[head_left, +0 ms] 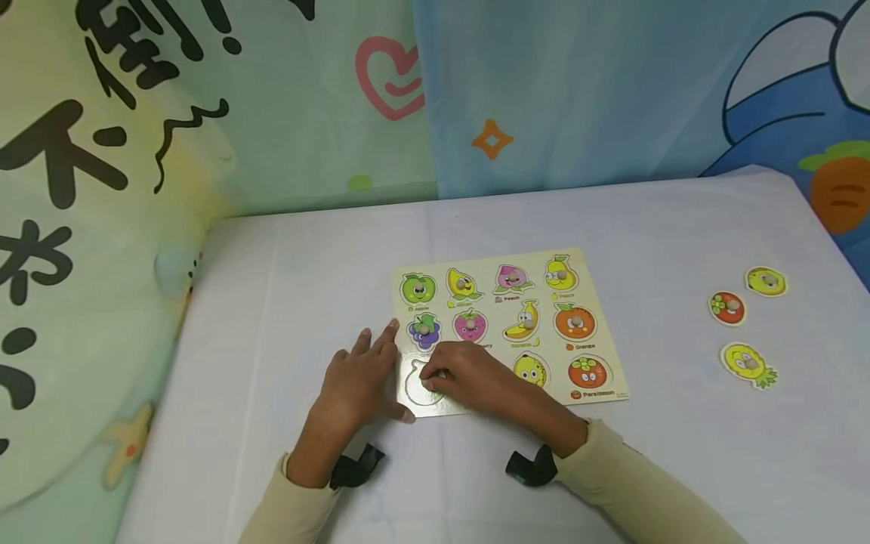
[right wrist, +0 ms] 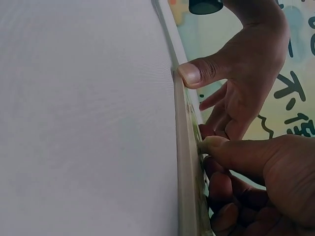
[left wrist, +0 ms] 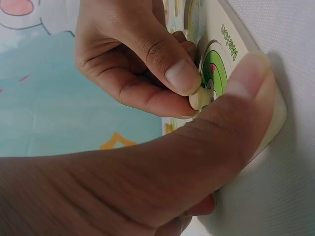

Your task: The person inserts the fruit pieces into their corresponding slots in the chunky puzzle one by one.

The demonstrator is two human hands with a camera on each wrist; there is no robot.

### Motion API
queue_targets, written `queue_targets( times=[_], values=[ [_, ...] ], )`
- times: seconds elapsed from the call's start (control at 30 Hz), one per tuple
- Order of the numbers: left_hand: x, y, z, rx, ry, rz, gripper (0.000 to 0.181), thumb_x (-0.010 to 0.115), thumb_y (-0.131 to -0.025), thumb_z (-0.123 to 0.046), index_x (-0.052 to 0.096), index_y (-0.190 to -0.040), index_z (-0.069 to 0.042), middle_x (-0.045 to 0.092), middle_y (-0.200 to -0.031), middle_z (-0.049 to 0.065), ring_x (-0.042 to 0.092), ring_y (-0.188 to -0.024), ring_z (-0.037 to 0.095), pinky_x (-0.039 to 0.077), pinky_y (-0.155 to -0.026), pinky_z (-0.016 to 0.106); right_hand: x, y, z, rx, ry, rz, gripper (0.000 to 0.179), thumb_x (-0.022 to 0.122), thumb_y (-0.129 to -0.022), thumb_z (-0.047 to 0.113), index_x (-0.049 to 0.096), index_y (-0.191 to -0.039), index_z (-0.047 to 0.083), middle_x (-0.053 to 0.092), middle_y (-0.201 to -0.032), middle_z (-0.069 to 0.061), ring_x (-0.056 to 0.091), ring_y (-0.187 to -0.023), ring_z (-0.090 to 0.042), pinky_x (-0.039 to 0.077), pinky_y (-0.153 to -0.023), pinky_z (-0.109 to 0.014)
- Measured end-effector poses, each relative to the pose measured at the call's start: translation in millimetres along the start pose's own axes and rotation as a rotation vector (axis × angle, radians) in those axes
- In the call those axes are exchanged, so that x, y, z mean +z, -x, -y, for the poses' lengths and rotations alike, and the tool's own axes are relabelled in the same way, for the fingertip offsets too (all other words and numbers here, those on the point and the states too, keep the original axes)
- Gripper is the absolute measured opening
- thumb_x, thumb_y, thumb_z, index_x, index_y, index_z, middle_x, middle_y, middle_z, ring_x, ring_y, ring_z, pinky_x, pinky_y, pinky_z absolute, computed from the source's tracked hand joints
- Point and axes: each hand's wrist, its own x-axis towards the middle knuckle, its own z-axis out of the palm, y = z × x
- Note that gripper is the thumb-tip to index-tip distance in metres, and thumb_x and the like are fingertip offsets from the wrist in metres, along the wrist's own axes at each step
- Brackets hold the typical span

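Note:
A wooden fruit puzzle board [head_left: 506,404] lies on the white-covered table. My right hand [head_left: 476,374] is over its near left part. Its thumb and finger pinch the pale knob [left wrist: 199,99] of a green melon piece [left wrist: 215,73], which lies at the outline marked Melon; whether it sits fully flush I cannot tell. My left hand [head_left: 356,385] rests at the board's left edge, fingers extended, its thumb [left wrist: 248,81] against the near left corner. Other fruit pieces, such as the apple [head_left: 418,289] and grapes [head_left: 424,332], sit in the board. My right forearm hides part of the bottom row.
Three loose pieces lie to the right on the table [head_left: 680,468]: a yellow round one [head_left: 766,281], a red one with a green top [head_left: 727,308] and a pineapple [head_left: 749,365]. A printed cloth backdrop [head_left: 306,151] hangs behind and at the left.

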Motion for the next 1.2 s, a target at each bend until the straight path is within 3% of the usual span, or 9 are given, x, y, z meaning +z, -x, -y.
queue_targets(
  times=[0.27, 0.47, 0.67, 0.9, 1.2],
  values=[
    [1.3, -1.4, -1.5, -0.002, 0.012, 0.017, 0.116, 0.092, -0.053, -0.052, 0.041, -0.146, -0.005, 0.029, -0.157, 0.004, 0.031, -0.139, 0.038, 0.041, -0.097, 0.056, -13, 11.9, -7, 0.054, -0.053, -0.025, 0.010, 0.071, -0.088, 0.007, 0.076, -0.096, 0.008, 0.070, -0.089, 0.005, 0.059, -0.078, -0.005, 0.050, -0.069, -0.022],
    [1.1, -2.0, -2.6, -0.012, 0.031, 0.023, 0.111, 0.093, -0.052, -0.049, 0.046, -0.143, -0.006, 0.029, -0.157, 0.004, 0.030, -0.140, 0.038, 0.040, -0.098, 0.058, -35, 32.3, -25, 0.166, -0.088, -0.120, 0.011, 0.070, -0.090, 0.009, 0.076, -0.099, 0.011, 0.067, -0.086, 0.008, 0.054, -0.073, -0.008, 0.047, -0.065, -0.024],
    [0.9, -2.6, -4.6, -0.025, 0.027, 0.038, 0.100, 0.094, -0.052, -0.048, 0.054, -0.136, -0.008, 0.029, -0.157, 0.004, 0.029, -0.140, 0.039, 0.040, -0.098, 0.058, -56, 55.7, -44, 0.236, -0.042, -0.190, 0.013, 0.070, -0.090, 0.012, 0.075, -0.102, 0.013, 0.067, -0.089, 0.005, 0.054, -0.071, -0.011, 0.047, -0.063, -0.025],
    [2.2, -4.3, -5.8, -0.035, 0.028, 0.059, 0.069, 0.093, -0.054, -0.047, 0.075, -0.110, -0.012, 0.028, -0.158, 0.003, 0.026, -0.141, 0.040, 0.040, -0.097, 0.059, -80, 79.6, -56, 0.268, 0.019, -0.239, 0.017, 0.072, -0.088, 0.009, 0.074, -0.105, 0.010, 0.068, -0.090, 0.003, 0.054, -0.071, -0.013, 0.046, -0.063, -0.024],
    [2.4, -3.3, -2.3, -0.042, 0.023, 0.070, 0.065, 0.092, -0.055, -0.047, 0.076, -0.106, -0.011, 0.027, -0.158, 0.003, 0.024, -0.142, 0.040, 0.041, -0.097, 0.059, -102, 107.3, -68, 0.321, 0.102, -0.332, 0.020, 0.073, -0.088, 0.008, 0.073, -0.108, 0.008, 0.069, -0.096, -0.001, 0.055, -0.076, -0.016, 0.045, -0.062, -0.017]
  ],
)
